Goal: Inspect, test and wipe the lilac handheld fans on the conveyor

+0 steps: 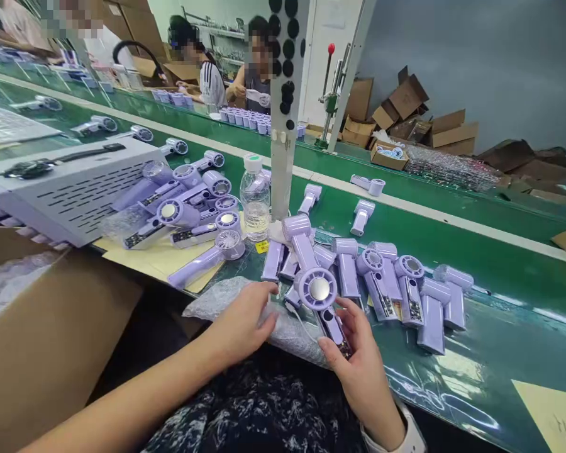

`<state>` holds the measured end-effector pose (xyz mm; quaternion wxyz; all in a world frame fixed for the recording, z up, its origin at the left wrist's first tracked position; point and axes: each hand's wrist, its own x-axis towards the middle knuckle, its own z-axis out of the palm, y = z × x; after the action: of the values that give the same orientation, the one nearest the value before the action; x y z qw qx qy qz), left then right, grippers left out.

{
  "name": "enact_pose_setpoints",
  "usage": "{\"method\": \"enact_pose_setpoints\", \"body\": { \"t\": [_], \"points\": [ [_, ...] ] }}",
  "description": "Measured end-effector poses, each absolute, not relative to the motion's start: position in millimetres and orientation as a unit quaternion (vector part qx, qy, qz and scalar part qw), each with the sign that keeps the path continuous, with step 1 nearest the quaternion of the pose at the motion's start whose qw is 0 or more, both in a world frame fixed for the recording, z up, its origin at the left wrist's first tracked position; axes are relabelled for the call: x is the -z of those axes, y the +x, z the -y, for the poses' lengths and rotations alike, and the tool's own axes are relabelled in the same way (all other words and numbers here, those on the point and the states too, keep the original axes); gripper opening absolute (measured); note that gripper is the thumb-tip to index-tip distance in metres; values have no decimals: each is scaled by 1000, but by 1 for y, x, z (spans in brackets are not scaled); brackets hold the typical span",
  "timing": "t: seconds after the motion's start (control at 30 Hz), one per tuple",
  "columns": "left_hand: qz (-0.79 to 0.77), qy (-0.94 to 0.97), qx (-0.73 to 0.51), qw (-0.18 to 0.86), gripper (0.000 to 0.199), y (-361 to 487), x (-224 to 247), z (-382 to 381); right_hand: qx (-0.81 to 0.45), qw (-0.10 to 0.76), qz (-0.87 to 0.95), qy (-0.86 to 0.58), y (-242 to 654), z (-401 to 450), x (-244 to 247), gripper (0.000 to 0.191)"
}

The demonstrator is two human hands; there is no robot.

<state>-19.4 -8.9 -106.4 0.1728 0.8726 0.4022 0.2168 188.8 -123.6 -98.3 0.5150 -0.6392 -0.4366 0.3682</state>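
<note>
Fan (321,304) of lavender plastic, round-headed with a silver disc, is pinched by its handle in the right hand (363,358) at the near edge of the glossy green worktop (495,336). The left hand (249,319), thumb parted from fingers, is over crinkled translucent plastic wrap (217,300); similar fans (432,324) lie beyond.

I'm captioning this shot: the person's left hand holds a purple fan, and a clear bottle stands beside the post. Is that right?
Not quite: the head view shows the right hand holding the purple fan; the clear bottle does stand beside the post.
</note>
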Motion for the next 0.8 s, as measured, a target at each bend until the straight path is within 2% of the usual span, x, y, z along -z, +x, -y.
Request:
{"method": "enact_pose_setpoints", "body": {
  "t": [0.07,0.1,0.2,0.27,0.43,0.53,0.7,0.8],
  "points": [
    [-408,879,-191,154,10,-19,105,8,-380,516,413,-648,190,121,96,56],
    [-403,887,-188,126,11,-19,104,7,-386,518,404,-648,190,120,96,52],
    [-425,880,-212,9,34,-21,101,8,-401,521,391,-644,190,118,95,43],
    [-464,866,-185,-4,37,-23,99,10,-422,523,384,-633,188,118,97,40],
    [-522,837,-40,158,40,-18,86,6,-495,522,353,-598,181,117,98,49],
    [-538,820,-45,188,35,-13,81,-1,-493,506,375,-601,183,117,99,53],
    [-525,813,-57,245,9,-19,82,-8,-449,436,470,-622,197,118,106,48],
    [-506,805,-79,299,20,-30,82,-9,-411,395,521,-635,202,119,109,44]
  ]
}}
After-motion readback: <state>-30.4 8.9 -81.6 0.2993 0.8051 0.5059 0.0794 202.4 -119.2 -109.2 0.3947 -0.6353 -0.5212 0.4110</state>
